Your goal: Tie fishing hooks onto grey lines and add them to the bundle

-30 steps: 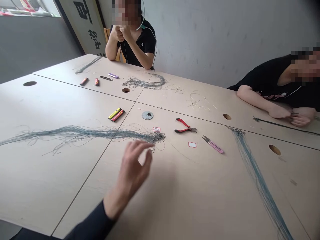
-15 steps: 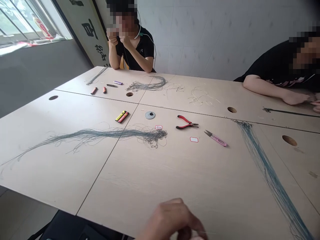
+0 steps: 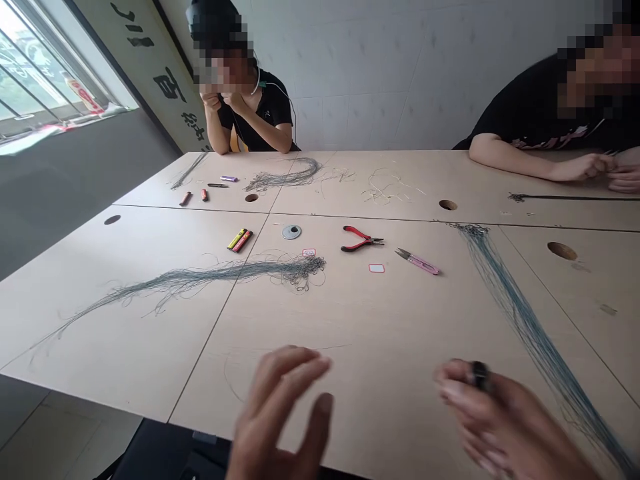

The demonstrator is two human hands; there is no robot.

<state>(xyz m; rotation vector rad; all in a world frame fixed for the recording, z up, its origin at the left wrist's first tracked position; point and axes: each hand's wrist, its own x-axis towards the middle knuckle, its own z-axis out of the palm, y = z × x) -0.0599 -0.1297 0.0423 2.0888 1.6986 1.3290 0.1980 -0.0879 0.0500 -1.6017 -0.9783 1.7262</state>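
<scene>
Line bundle [image 3: 520,320] slants past right hand [image 3: 505,417].

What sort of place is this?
Probably a small handwork workshop or craft room: joined laminate tables hold long bundles of fine blue-grey line, with red-and-black pliers and pink thread snips laid nearby.

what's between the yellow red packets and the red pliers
The head view shows a round grey disc and a small red-edged label between the packets and the pliers.

White tiled wall [image 3: 380,80], barred window [image 3: 35,73], pale tabletop [image 3: 115,313]
</scene>
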